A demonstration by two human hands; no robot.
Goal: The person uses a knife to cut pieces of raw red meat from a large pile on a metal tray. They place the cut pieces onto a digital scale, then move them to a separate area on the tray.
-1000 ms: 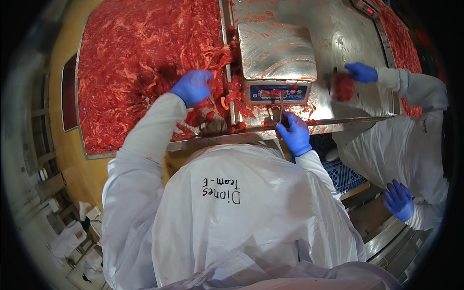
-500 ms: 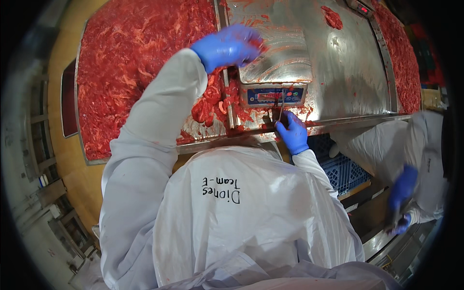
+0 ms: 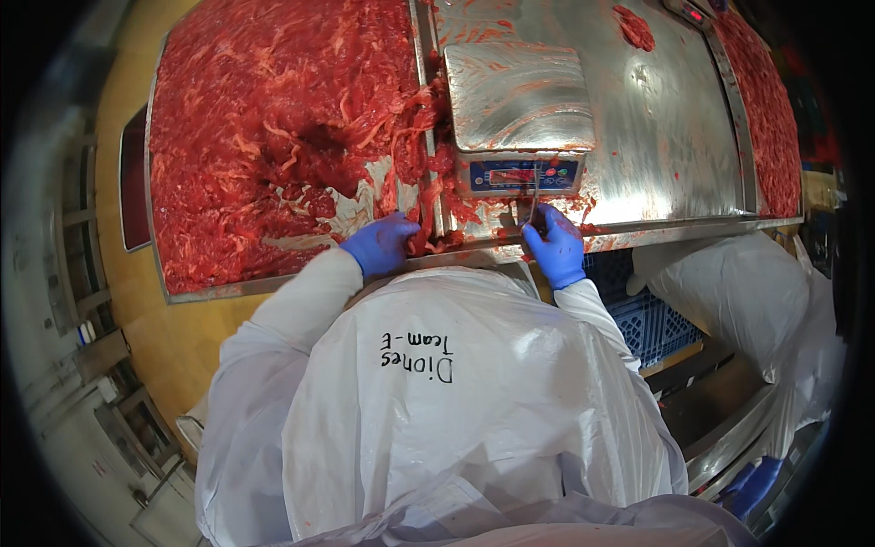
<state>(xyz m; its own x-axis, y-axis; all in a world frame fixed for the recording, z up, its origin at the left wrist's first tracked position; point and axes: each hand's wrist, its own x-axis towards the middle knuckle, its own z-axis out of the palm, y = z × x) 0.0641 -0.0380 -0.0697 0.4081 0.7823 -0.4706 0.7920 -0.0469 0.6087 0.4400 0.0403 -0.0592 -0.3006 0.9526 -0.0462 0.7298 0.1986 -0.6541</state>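
My left hand (image 3: 381, 244), in a blue glove, is at the near edge of the meat tray, its fingers curled against a small piece of red meat. Around it, sliced red meat (image 3: 273, 118) fills most of the metal tray (image 3: 365, 202), whose bare bottom shows by the hand. My right hand (image 3: 558, 248), also blue-gloved, is closed around a thin metal tool (image 3: 535, 193) that points upward across the scale's display; its exact kind is unclear. Just beyond stands a bench scale (image 3: 519, 100), its steel plate smeared red with no meat portion on it.
A lump of meat (image 3: 634, 29) lies on the steel table (image 3: 665, 137) beyond the scale. More meat (image 3: 755, 109) fills a far-right tray. Blue crates (image 3: 652, 328) sit below the table. A co-worker in white (image 3: 729, 283) stands close on the right.
My left hand has come back from over the scale plate to the tray's near edge. The right hand has stayed in place with the tool. The co-worker's gloved hand has moved lower.
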